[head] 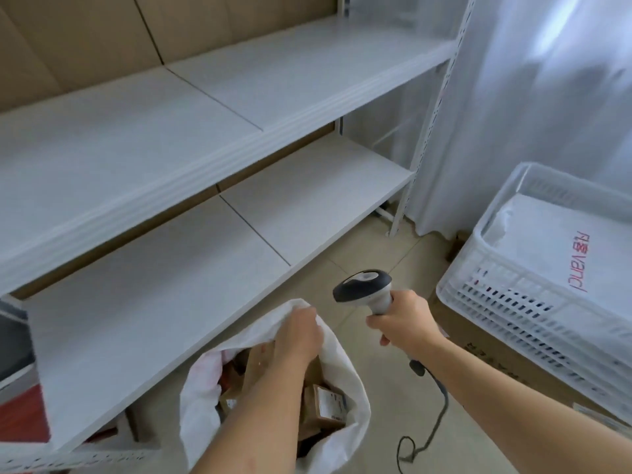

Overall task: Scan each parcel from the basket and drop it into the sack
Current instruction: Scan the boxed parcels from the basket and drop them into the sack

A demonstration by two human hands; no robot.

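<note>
A white sack [345, 398] stands open on the floor at the bottom centre, with several brown cardboard parcels [325, 405] inside. My left hand [299, 333] grips the sack's far rim. My right hand [400, 319] holds a grey and black barcode scanner [364, 285] by its handle, its head raised above the floor right of the sack. The scanner's cable [434, 415] trails down to the floor. A white plastic basket [485, 285] sits at the right with a white parcel bag [564, 248] with red lettering in it.
White metal shelving [171, 165] with two bare shelves fills the left and centre. The basket rests on a brown cardboard box [496, 357]. A white curtain [530, 97] hangs behind it. The floor is beige tile [376, 254].
</note>
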